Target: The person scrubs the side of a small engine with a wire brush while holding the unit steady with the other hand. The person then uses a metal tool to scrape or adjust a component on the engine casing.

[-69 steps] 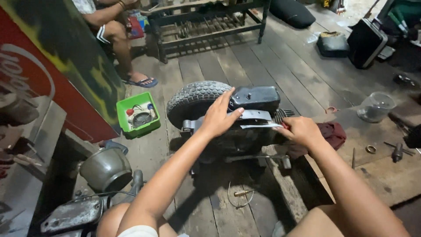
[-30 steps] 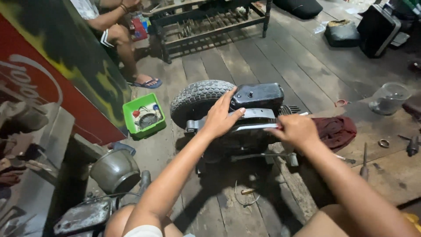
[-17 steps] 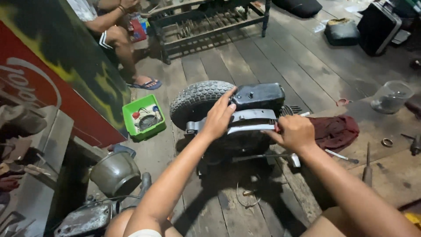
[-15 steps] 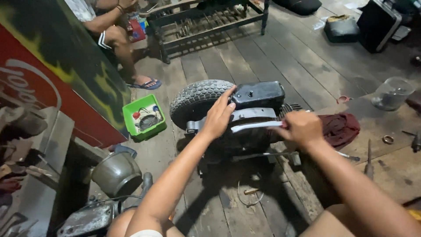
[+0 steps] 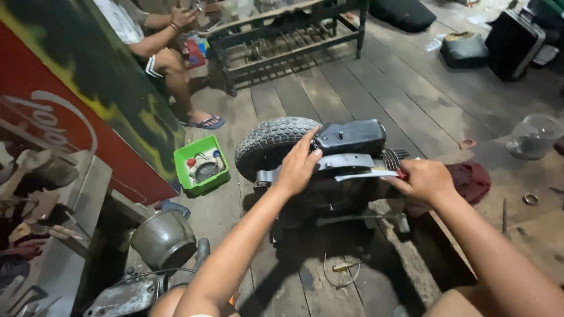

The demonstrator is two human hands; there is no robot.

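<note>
Engine point(image 5: 329, 176) looks heavy, rigid; left hand point(image 5: 298, 167) rests flat on it, right hand point(image 5: 424, 179) pinches a thin metal strip point(image 5: 367, 174) at its end

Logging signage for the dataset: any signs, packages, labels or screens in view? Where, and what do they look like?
Painted sign panel: left edge, leaning; red with white curved lettering, dark green and yellow streaks above.
Small package: top, beside the seated person; red, details too small to tell.
No screens visible.
</note>
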